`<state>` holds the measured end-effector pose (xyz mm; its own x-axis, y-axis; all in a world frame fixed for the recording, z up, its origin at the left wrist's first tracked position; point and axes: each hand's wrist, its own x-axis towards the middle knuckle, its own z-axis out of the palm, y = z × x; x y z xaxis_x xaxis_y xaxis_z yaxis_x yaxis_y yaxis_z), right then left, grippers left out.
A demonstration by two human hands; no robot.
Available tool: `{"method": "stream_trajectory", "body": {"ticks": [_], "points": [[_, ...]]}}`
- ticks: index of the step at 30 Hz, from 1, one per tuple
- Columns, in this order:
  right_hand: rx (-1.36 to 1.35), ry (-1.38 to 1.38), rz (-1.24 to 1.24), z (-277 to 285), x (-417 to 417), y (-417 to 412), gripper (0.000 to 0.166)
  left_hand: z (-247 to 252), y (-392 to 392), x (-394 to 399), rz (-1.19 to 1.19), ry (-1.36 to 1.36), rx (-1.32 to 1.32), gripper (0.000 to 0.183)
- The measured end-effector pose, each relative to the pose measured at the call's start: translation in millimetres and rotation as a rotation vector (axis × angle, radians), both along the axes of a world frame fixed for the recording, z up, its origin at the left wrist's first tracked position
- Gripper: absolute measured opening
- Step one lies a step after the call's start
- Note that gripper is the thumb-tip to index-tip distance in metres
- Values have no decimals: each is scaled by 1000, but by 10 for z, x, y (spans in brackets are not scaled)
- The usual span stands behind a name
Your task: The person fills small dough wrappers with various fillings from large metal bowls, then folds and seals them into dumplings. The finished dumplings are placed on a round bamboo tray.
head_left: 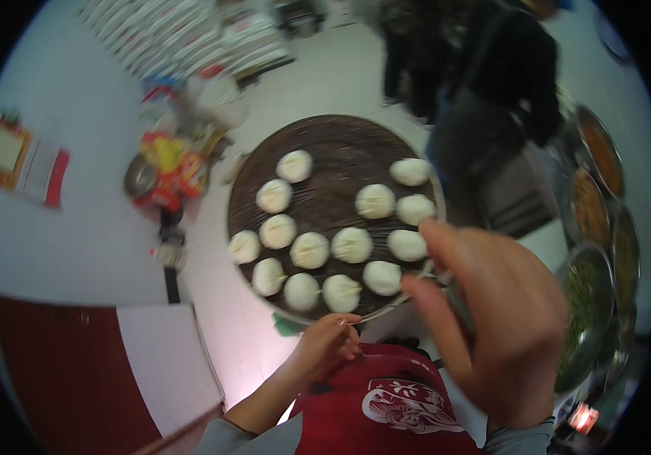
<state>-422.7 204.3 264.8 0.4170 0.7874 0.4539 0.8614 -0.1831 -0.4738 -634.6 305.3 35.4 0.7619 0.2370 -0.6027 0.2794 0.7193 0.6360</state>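
Note:
A round, dark woven tray (331, 148) with a pale rim is in front of me. Several white pleated dough buns (352, 245) lie on it, mostly across its near half and right side. At the near rim my left hand (325, 344) grips the tray's edge, thumb on top and fingers curled below. My right hand (501, 313) is raised close to the camera, slightly blurred. Its thumb and forefinger are apart with nothing visible between them, and they overlap the tray's right rim in view. A red printed apron (354, 392) covers my front.
To the right stand large metal bowls with chopped green filling (584, 310) and orange-brown fillings (590, 207). A person in dark clothes (490, 85) is beyond the tray. Stacked white sacks (189, 34) and colourful packages (175, 165) line the left wall.

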Motion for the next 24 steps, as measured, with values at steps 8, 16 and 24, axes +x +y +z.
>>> {"method": "stream_trajectory", "body": {"ticks": [8, 16, 24], "points": [[64, -366, -325, 477, 169, -2303, 28, 210, -1098, 1378, -457, -28, -25, 34], [-107, -27, -892, 243, 111, -3565, 30, -289, -2228, 2754, -791, -104, 180, 29], [-263, 514, -1207, -837, 225, -4042, 31, -1746, -2580, 4036, -800, -472, 1396, 29]]}}
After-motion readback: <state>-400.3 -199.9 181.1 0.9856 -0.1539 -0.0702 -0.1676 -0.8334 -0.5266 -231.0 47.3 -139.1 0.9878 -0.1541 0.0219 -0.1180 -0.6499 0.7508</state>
